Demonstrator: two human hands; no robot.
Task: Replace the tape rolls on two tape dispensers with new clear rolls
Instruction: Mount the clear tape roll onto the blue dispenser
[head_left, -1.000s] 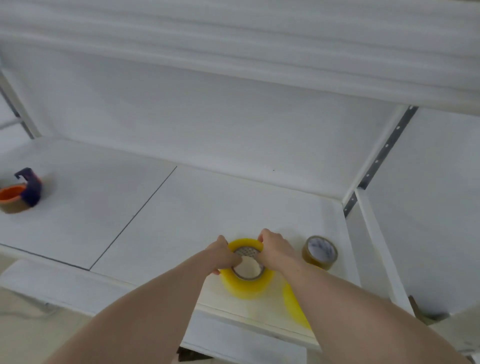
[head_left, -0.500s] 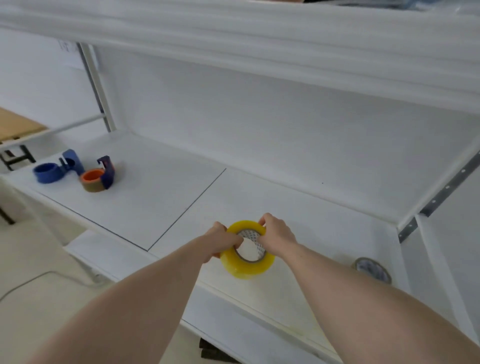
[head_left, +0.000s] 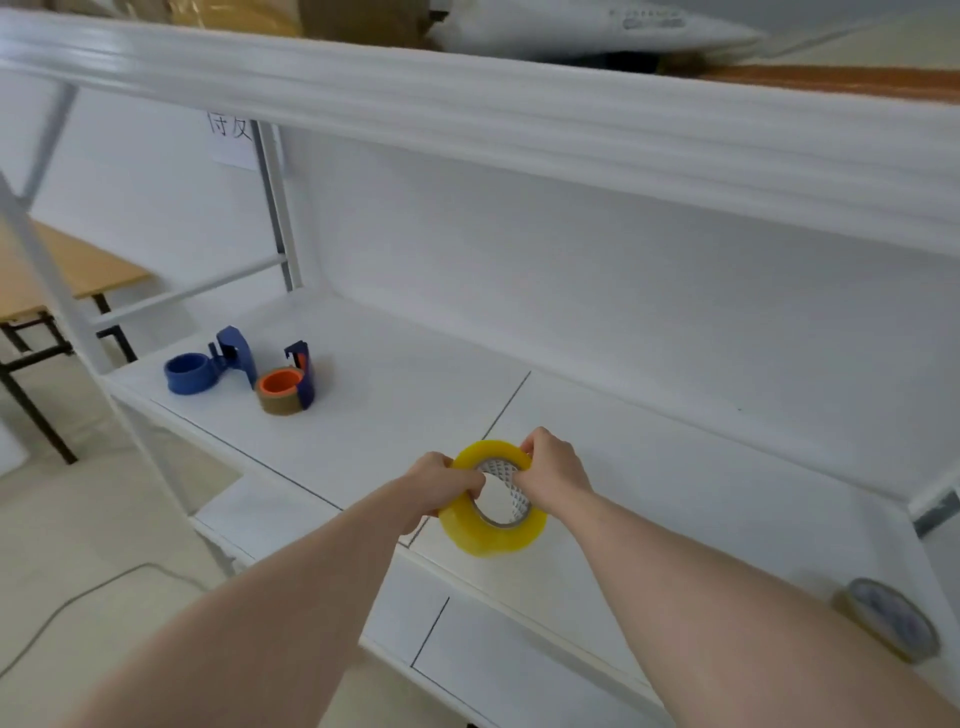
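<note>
At the far left, beyond the white frame, stood a wooden table (head_left: 62, 275) on dark legs. On the white shelf (head_left: 395, 415), toward its left end, lay a blue tape dispenser (head_left: 208, 364) with its ring on its side and no tape visible on it. Just beside it to the right sat a second dispenser (head_left: 291, 387), dark blue with an orange hub, carrying a brown tape roll (head_left: 275, 402); the two looked close, though whether they touched could not be told. Both were well apart from the hands.

Nearer the middle, above the shelf's front edge, the left hand (head_left: 441, 486) had its grip curled over the left rim of a yellowish clear tape roll (head_left: 493, 514), thumb toward the core. The right hand (head_left: 550, 475) pinched the roll's upper right rim, fingers closed on it. The roll was tilted, its open core facing up and toward the camera, and appeared to be held clear of the shelf.

At the far right, near the shelf's front corner, another tape roll (head_left: 891, 621) with a brownish edge lay on the surface.
</note>
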